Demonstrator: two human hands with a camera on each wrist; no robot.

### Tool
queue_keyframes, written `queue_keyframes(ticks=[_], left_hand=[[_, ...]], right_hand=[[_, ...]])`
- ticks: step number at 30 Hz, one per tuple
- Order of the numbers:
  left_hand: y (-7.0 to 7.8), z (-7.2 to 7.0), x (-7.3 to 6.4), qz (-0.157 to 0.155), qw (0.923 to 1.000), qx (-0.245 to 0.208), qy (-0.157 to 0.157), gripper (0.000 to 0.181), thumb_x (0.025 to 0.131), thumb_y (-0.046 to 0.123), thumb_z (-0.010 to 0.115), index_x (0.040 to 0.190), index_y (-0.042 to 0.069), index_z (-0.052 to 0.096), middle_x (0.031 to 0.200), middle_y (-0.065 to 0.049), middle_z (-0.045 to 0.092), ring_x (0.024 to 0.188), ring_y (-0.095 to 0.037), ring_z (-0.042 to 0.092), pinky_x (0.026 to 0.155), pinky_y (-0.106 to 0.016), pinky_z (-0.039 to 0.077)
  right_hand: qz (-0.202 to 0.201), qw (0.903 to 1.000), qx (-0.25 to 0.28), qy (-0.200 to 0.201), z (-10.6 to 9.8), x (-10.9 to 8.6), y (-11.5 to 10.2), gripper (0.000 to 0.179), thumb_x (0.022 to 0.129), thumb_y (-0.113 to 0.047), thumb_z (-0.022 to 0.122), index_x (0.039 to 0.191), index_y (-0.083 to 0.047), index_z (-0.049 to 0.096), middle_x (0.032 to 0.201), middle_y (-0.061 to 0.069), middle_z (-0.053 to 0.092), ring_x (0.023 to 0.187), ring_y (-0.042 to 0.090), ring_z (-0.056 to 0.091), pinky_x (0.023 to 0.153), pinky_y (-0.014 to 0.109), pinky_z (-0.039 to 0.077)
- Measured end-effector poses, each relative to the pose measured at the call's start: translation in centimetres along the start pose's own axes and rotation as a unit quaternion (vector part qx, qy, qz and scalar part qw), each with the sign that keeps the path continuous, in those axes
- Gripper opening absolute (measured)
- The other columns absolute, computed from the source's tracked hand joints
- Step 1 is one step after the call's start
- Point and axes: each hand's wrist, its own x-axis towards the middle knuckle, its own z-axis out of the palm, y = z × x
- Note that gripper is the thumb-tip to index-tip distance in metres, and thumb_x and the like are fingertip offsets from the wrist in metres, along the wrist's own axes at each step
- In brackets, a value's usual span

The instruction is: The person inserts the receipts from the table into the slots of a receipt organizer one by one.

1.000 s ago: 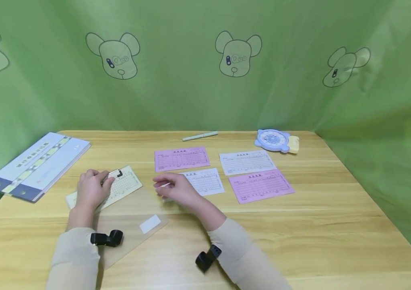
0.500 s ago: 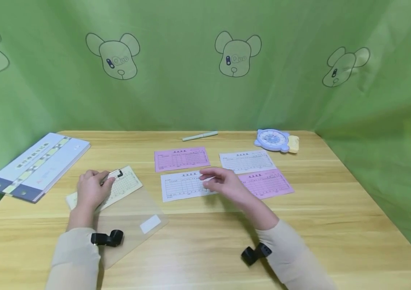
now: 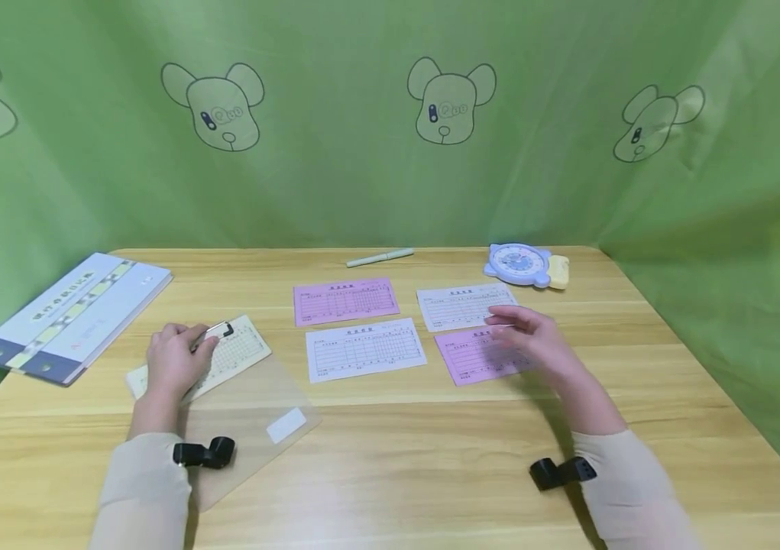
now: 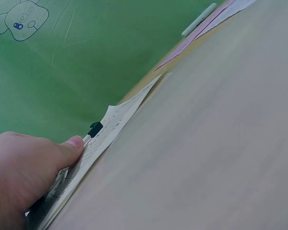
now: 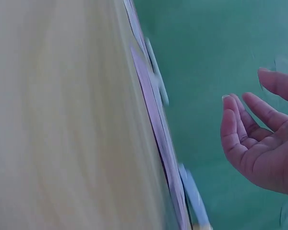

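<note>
On the wooden surface (image 3: 396, 466), at eight o'clock in the head view, lies a cream form (image 3: 237, 348), and upon it a binder clip (image 3: 219, 330). The left hand (image 3: 175, 355) has its grip there, thumb and forefinger pinching the clip's silver handle; whether the clip bites the paper, one cannot tell. Partly beneath the form, reaching toward five o'clock, is a translucent sheet (image 3: 241, 435) with a white label (image 3: 286, 425); whether it is a pocket with contents cannot be told. At nine o'clock, an account book (image 3: 76, 313) lies closed, its inside hidden.

The right hand (image 3: 532, 341), at four o'clock, hangs over a pink slip (image 3: 468, 360); its grip is released, fingers loosely bent and holding nothing. Three other slips (image 3: 365, 350) lie near, toward nine to twelve o'clock from this one. Farther off are a pen (image 3: 380, 258) at twelve and a blue toy clock (image 3: 516, 263) at three.

Only the head view shows the label and the account book. The right wrist view reveals the palm and a gap between hand and surface; the left wrist view gives the thumb from the side.
</note>
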Motion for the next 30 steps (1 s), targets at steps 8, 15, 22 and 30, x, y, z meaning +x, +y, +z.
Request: queue_keyframes(ticks=[8, 15, 22, 30], left_hand=[[-0.1, 0.0, -0.1, -0.001, 1.0, -0.004, -0.002, 0.037, 0.087, 0.024, 0.051, 0.11, -0.005, 0.053, 0.098, -0.024, 0.044, 0.087, -0.037, 0.036, 0.073, -0.046, 0.027], [0.0, 0.0, -0.2, -0.003, 1.0, -0.005, -0.003, 0.037, 0.087, 0.024, 0.051, 0.11, -0.005, 0.054, 0.098, -0.023, 0.044, 0.087, -0.036, 0.035, 0.073, -0.046, 0.027], [0.0, -0.1, -0.2, -0.007, 0.9999, -0.006, -0.006, 0.038, 0.087, 0.025, 0.05, 0.111, -0.004, 0.053, 0.098, -0.024, 0.044, 0.088, -0.037, 0.036, 0.073, -0.046, 0.027], [0.0, -0.1, -0.1, -0.009, 0.9999, -0.012, -0.004, 0.038, 0.087, 0.025, 0.05, 0.111, -0.004, 0.053, 0.098, -0.024, 0.044, 0.089, -0.037, 0.035, 0.075, -0.046, 0.027]], right_hand=[[0.043, 0.9956, 0.017, 0.081, -4.4, -0.8, 2.0, 0.047, 0.082, -0.013, 0.058, 0.122, 0.005, 0.041, 0.101, 0.0, 0.057, 0.088, 0.008, 0.053, 0.075, 0.023, 0.043], [0.099, 0.9835, -0.087, 0.124, -5.6, -1.4, 4.4, 0.05, 0.083, -0.021, 0.057, 0.124, 0.003, 0.041, 0.118, 0.02, 0.045, 0.095, 0.009, 0.045, 0.084, 0.026, 0.035], [0.11, 0.9804, -0.126, 0.104, -5.6, -1.0, 5.9, 0.054, 0.083, -0.024, 0.058, 0.126, 0.003, 0.039, 0.125, 0.023, 0.038, 0.112, 0.033, 0.034, 0.09, 0.04, 0.031], [0.093, 0.9744, -0.197, 0.055, -5.4, -0.5, 5.8, 0.068, 0.08, -0.032, 0.061, 0.128, 0.006, 0.033, 0.126, 0.029, 0.033, 0.112, 0.04, 0.031, 0.091, 0.05, 0.024]])
